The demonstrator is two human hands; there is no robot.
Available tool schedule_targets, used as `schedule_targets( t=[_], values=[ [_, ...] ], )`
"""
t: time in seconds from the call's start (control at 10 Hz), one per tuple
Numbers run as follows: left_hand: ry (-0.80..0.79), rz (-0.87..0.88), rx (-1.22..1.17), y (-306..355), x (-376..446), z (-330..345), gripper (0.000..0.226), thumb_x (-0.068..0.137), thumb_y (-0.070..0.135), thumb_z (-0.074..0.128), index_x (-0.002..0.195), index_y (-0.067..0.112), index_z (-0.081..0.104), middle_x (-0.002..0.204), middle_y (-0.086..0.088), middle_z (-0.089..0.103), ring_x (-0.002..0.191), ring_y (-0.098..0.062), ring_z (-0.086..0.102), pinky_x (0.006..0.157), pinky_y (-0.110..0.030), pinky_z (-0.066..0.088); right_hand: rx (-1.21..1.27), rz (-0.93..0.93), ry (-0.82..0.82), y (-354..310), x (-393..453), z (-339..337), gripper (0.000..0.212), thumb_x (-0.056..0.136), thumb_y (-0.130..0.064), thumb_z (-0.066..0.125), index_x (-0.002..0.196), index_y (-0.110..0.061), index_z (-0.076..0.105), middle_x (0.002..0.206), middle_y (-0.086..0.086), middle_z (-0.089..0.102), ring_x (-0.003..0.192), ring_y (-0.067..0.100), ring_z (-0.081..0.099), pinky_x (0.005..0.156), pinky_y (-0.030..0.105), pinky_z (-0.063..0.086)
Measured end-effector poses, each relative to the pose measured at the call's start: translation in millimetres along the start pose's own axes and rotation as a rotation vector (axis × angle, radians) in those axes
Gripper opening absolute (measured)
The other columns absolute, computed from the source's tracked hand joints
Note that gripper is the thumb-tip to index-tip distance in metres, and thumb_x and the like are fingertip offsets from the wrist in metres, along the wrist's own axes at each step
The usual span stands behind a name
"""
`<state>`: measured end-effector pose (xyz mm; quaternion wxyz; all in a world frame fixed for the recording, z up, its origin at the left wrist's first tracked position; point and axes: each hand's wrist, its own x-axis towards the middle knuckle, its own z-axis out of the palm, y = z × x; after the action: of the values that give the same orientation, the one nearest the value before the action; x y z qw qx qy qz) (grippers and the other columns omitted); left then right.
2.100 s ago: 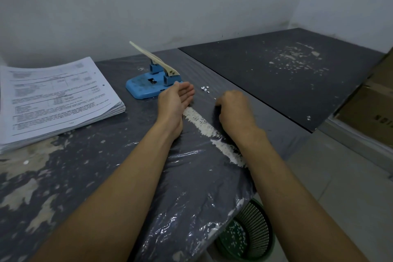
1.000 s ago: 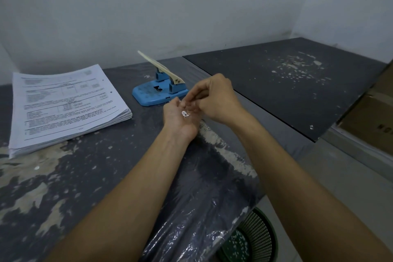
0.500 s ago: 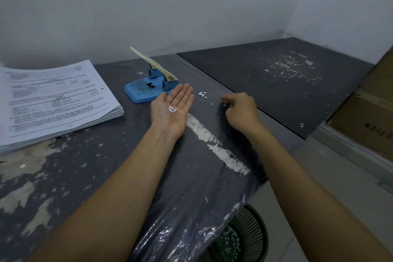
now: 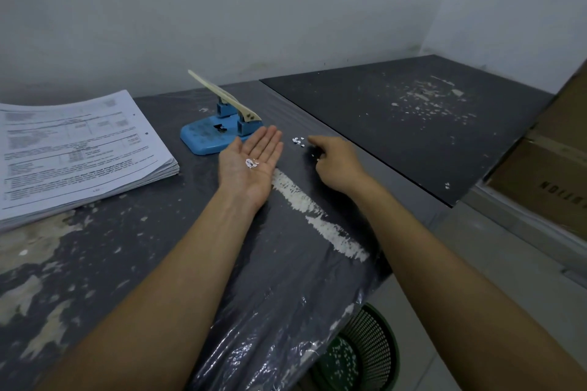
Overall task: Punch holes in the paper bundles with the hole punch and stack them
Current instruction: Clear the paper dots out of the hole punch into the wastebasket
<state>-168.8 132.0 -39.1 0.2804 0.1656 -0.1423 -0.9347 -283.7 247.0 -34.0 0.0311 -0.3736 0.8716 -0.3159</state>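
The papers (image 4: 76,152) lie in one stack at the left of the counter (image 4: 158,263), and the punch (image 4: 212,133) stands beside them with its lever up, so I judge the punching is finished and only cleaning is left. The left hand (image 4: 251,165) lies palm up with flat fingers, a wide grip carrying some chads (image 4: 252,163). The right hand (image 4: 336,165) points one finger toward more chads (image 4: 298,140), other fingers curled, holding nothing I can see

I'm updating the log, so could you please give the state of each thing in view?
Punch: lever up, no paper in it.
Paper stack: lying flat.
Left hand: palm up, holding chads.
Right hand: forefinger out by loose chads.
Basket: upright, chads inside.
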Motion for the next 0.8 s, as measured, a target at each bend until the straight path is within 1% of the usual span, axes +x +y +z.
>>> schedule_targets(
  t=[0.1, 0.2, 0.3, 0.4, 0.5, 0.6, 0.7, 0.8],
  values=[
    [0.002, -0.001, -0.002, -0.1, 1.1, -0.4, 0.05, 0.109, 0.028, 0.028, 0.125, -0.011, 0.055, 0.127, -0.027, 0.063, 0.123, -0.037, 0.059, 0.111, -0.046, 0.042, -0.034, 0.006, -0.062, -1.1, 17.1, 5.4, 0.05, 0.088, 0.012, 0.043, 0.134, -0.001, 0.057, 0.136, 0.015, 0.058, 0.129, 0.03, 0.051, 0.105, 0.033, 0.041],
    [-0.005, -0.001, -0.005, -0.2, 2.0, -0.9, 0.05, 0.109, 0.028, 0.028, 0.125, -0.011, 0.055, 0.127, -0.027, 0.063, 0.124, -0.037, 0.059, 0.111, -0.046, 0.043, -0.101, -0.007, -0.154, -2.1, 30.6, 5.8, 0.062, 0.09, 0.01, 0.044, 0.149, -0.01, 0.043, 0.154, 0.01, 0.042, 0.143, 0.026, 0.037, 0.116, 0.031, 0.03],
    [-0.009, -0.001, 0.006, -0.9, 1.9, -1.5, 0.051, 0.109, 0.029, 0.028, 0.122, -0.011, 0.057, 0.126, -0.027, 0.064, 0.123, -0.037, 0.06, 0.111, -0.046, 0.043, -0.18, -0.094, -0.191, 2.6, 30.8, 6.7, 0.063, 0.088, 0.011, 0.046, 0.147, -0.012, 0.048, 0.15, 0.011, 0.048, 0.138, 0.028, 0.044, 0.114, 0.035, 0.036],
    [-0.008, -0.001, 0.01, -1.1, 2.2, -2.0, 0.052, 0.109, 0.03, 0.028, 0.119, -0.011, 0.059, 0.124, -0.027, 0.065, 0.122, -0.036, 0.061, 0.111, -0.046, 0.043, -0.191, -0.174, -0.105, 11.0, 25.7, 8.4, 0.06, 0.083, 0.015, 0.048, 0.136, -0.01, 0.06, 0.136, 0.01, 0.061, 0.127, 0.025, 0.055, 0.108, 0.035, 0.044],
    [-0.007, 0.002, 0.015, -1.8, 2.1, -1.3, 0.052, 0.109, 0.03, 0.028, 0.12, -0.011, 0.058, 0.124, -0.027, 0.065, 0.122, -0.036, 0.061, 0.111, -0.045, 0.043, -0.128, -0.193, -0.017, 12.6, 25.6, 5.4, 0.054, 0.082, 0.019, 0.048, 0.124, -0.007, 0.069, 0.122, 0.011, 0.07, 0.115, 0.022, 0.064, 0.101, 0.031, 0.05],
    [-0.005, 0.0, 0.013, -1.8, 2.0, -1.2, 0.052, 0.109, 0.03, 0.028, 0.123, -0.01, 0.057, 0.123, -0.026, 0.065, 0.121, -0.036, 0.061, 0.111, -0.045, 0.043, -0.163, -0.215, -0.068, 5.2, 27.2, 4.9, 0.059, 0.083, 0.017, 0.046, 0.132, -0.011, 0.063, 0.133, 0.008, 0.064, 0.123, 0.021, 0.058, 0.105, 0.027, 0.044],
    [-0.005, 0.0, 0.005, -1.2, 2.2, -1.2, 0.052, 0.109, 0.03, 0.028, 0.124, -0.011, 0.057, 0.124, -0.027, 0.065, 0.121, -0.037, 0.061, 0.111, -0.045, 0.043, -0.292, -0.322, -0.178, -0.5, 28.1, 8.5, 0.055, 0.082, 0.012, 0.046, 0.128, -0.012, 0.066, 0.13, 0.007, 0.064, 0.119, 0.026, 0.057, 0.102, 0.038, 0.046],
    [-0.006, -0.001, 0.001, -1.3, 2.6, -1.5, 0.052, 0.109, 0.031, 0.029, 0.122, -0.01, 0.057, 0.124, -0.027, 0.064, 0.121, -0.037, 0.06, 0.111, -0.046, 0.043, -0.382, -0.379, -0.175, 0.9, 25.3, 6.7, 0.052, 0.079, 0.01, 0.047, 0.122, -0.01, 0.069, 0.124, 0.007, 0.065, 0.113, 0.028, 0.059, 0.096, 0.043, 0.049]
  ],
)
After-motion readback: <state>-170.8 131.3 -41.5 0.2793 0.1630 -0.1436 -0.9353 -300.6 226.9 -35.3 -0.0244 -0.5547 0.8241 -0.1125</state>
